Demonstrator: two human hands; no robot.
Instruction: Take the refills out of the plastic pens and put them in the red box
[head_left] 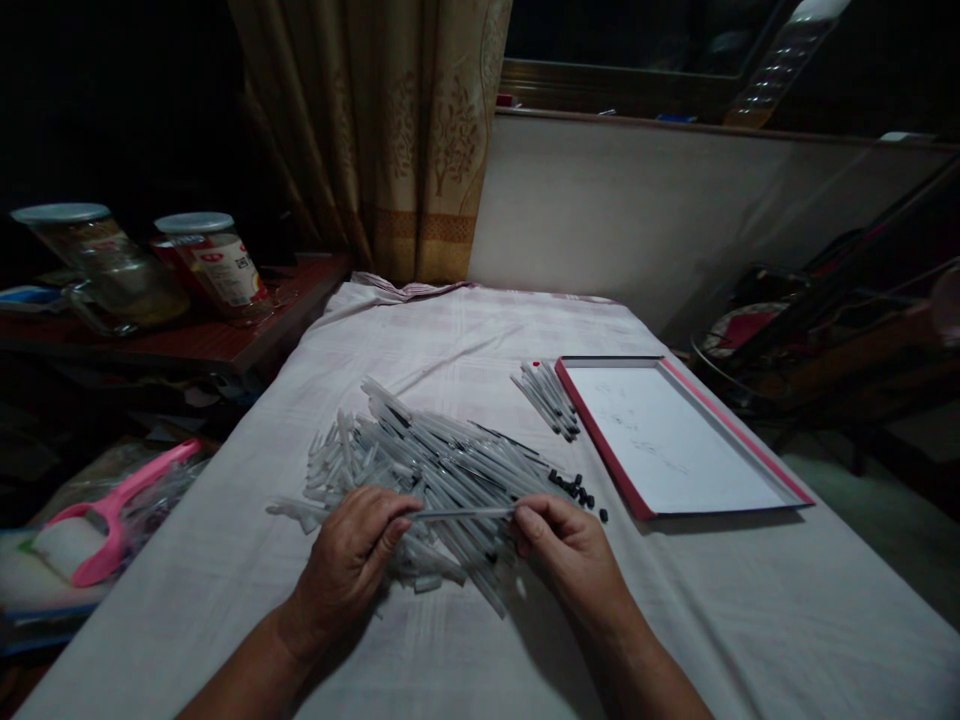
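Observation:
A big heap of clear plastic pen barrels (420, 465) lies on the white cloth in front of me. My left hand (352, 560) and my right hand (566, 550) each pinch one end of a single pen barrel (465, 513), held level just above the near side of the heap. Small black caps (574, 490) are scattered at the heap's right edge. A smaller bundle of pens (547, 397) lies farther back, beside a red-rimmed tray (611, 465).
The cloth-covered table (480, 330) runs back to a curtain (390, 140) and a wall. On the left a wooden shelf (195, 345) carries two lidded jars (214, 262). A pink-handled tool (112, 505) lies lower left. Dark clutter fills the right side.

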